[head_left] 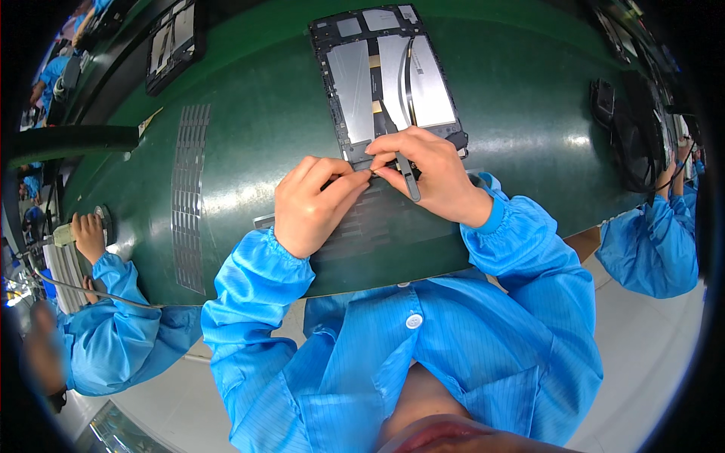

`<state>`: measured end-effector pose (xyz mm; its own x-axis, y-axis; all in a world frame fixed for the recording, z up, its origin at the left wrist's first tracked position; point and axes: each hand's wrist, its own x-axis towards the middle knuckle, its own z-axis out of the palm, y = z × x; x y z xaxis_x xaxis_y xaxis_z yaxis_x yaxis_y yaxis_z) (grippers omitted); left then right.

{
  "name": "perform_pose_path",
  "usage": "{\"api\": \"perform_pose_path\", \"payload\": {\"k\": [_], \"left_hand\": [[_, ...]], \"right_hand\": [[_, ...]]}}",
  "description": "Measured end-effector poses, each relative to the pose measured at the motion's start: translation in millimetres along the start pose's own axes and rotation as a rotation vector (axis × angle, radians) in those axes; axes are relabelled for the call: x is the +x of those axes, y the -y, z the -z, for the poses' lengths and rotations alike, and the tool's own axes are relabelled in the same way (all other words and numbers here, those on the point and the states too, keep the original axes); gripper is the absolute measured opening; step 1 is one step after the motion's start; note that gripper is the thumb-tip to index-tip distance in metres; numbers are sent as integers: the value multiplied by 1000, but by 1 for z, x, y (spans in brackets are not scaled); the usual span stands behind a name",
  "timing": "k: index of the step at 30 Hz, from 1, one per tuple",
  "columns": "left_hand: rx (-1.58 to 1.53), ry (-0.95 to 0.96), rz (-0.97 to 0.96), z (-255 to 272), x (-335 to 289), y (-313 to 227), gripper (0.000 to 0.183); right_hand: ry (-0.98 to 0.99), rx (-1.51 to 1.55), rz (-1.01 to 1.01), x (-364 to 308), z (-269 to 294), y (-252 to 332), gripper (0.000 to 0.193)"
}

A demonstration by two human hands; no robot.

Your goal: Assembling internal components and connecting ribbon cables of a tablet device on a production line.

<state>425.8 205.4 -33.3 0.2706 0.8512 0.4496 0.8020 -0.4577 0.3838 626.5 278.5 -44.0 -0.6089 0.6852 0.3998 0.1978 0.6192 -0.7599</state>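
Observation:
An opened tablet lies on the green table in front of me, its silver battery panels and dark ribbon cable exposed. At its near edge, the fingertips of my left hand are pinched together, closed on something too small to make out. My right hand is closed too, thumb and finger meeting the left fingertips. A flat grey metal tool, which looks like tweezers, rests within the right hand's grip. A thin dark curved line crosses the right battery panel. Both hands hide the tablet's near edge.
Left of me, a sheet of small dark strips lies on the green table. Another opened device stands far left. Black cables and a dark device lie at right. Blue-sleeved people work on both sides, one hand at far left.

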Motion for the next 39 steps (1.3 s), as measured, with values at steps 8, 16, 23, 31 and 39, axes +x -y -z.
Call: {"api": "perform_pose_path", "payload": {"k": [8,16,23,31,39], "left_hand": [[222,28,-226,11,-5,7,35],[292,122,-289,13,-4,6,47],[187,88,-203,5,-6,6,45],[78,64,-128,2,-3,2,39],[40,65,-101,1,-3,1,37]], "right_hand": [[-4,101,-86,1,4,1,38],[45,31,-52,3,6,0,37],[-1,51,20,1,13,0,32],[64,493,-338,-28,27,13,32],[81,330,-281,-32,21,5,27]]}}
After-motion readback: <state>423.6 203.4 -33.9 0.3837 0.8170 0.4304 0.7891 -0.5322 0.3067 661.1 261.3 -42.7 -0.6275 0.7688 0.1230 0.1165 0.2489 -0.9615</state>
